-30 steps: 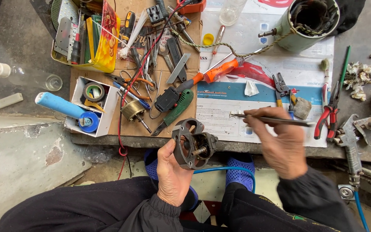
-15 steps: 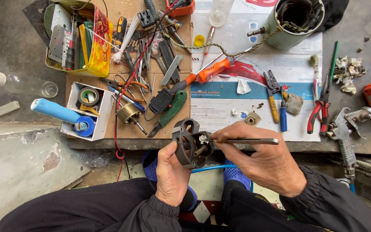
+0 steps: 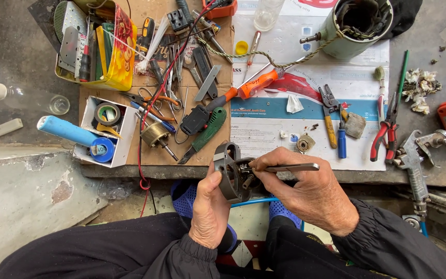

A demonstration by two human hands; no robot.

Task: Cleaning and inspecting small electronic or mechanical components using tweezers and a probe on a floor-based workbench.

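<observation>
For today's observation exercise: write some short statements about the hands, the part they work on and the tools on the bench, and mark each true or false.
1. The left hand grips a dark round motor housing. True.
2. The right hand holds a hammer. False: it holds a slim metal tool, its tip at the housing.
3. Red-handled pliers lie on the bench, right of the hands. True.
4. The blue cylinder lies on the person's lap. False: it lies on the bench, against a white box.
</observation>
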